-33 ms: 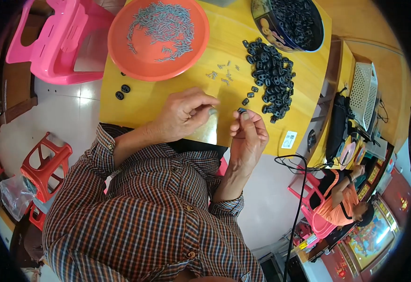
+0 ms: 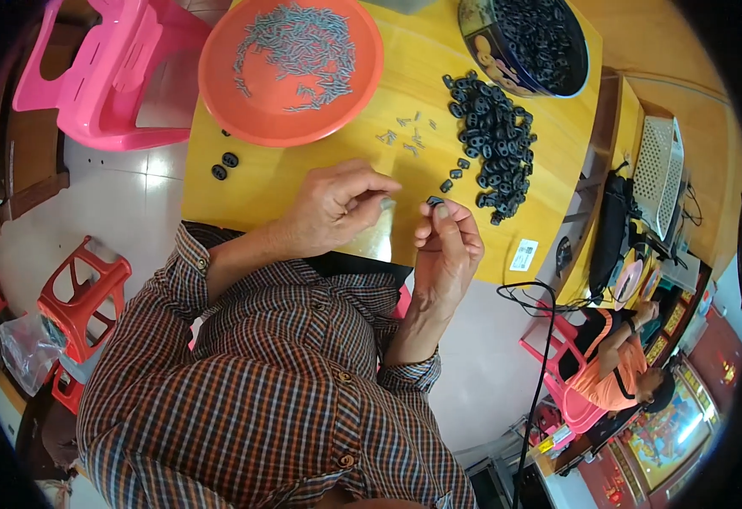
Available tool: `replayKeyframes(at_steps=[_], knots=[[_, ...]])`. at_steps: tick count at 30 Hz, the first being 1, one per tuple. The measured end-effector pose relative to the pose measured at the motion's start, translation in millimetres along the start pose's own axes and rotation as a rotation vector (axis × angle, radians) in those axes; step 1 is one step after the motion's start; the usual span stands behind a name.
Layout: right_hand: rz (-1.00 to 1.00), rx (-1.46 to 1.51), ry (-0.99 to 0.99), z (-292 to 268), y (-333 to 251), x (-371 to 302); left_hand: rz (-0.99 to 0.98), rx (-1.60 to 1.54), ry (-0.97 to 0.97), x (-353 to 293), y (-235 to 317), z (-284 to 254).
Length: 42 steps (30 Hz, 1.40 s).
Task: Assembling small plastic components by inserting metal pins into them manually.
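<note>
My right hand [image 2: 450, 242] pinches a small black plastic piece [image 2: 435, 201] between thumb and fingertips, just over the near edge of the yellow table. To its left, my left hand [image 2: 340, 208] is closed, with thumb and forefinger brought close together; whatever they hold, if anything, is too small to make out. Beyond the hands lie several loose small screws [image 2: 409, 136]. A heap of black two-holed plastic pieces [image 2: 496, 144] spreads to the right, with a few stray pieces [image 2: 446, 185] nearest my right hand.
An orange-red plate [image 2: 218, 106] of grey screws stands far left on the table. Two black pieces [image 2: 224, 165] lie below it. At far right is a round tin [image 2: 483, 53] full of black pieces. A black cable [image 2: 549, 356] hangs at right; a person [image 2: 617, 373] sits beyond.
</note>
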State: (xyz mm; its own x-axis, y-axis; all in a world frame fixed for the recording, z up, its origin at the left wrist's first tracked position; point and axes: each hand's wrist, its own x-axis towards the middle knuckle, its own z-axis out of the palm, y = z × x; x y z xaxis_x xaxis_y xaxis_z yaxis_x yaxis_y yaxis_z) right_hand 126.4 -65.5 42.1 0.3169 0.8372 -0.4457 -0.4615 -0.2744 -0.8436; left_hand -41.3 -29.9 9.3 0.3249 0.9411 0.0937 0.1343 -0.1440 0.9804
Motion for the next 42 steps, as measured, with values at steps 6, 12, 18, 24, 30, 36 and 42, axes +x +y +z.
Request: replayKeyframes(at_steps=[6, 12, 18, 24, 30, 36, 42], knots=[[-0.002, -0.070, -0.053, 18, 17, -7, -0.246, -0.530, -0.032, -5, -1, 1], [-0.025, -0.093, -0.128, 25, 20, -8, -0.418, -0.640, -0.082, -2, -2, -5], [-0.049, -0.172, -0.245, 32, 18, -8, -0.449, -0.655, -0.052, 1, 1, -11], [-0.063, -0.303, -0.200, 22, 15, -6, -0.340, -0.458, -0.086, -3, 4, -7], [-0.044, -0.322, -0.219, 23, 10, -3, -0.335, -0.441, -0.057, -2, 10, -9], [-0.071, -0.212, -0.134, 26, 17, -4, -0.422, -0.729, -0.110, -1, 8, -12], [-0.177, -0.208, -0.143, 24, 23, -15, -0.358, -0.674, -0.126, -5, 11, -10]])
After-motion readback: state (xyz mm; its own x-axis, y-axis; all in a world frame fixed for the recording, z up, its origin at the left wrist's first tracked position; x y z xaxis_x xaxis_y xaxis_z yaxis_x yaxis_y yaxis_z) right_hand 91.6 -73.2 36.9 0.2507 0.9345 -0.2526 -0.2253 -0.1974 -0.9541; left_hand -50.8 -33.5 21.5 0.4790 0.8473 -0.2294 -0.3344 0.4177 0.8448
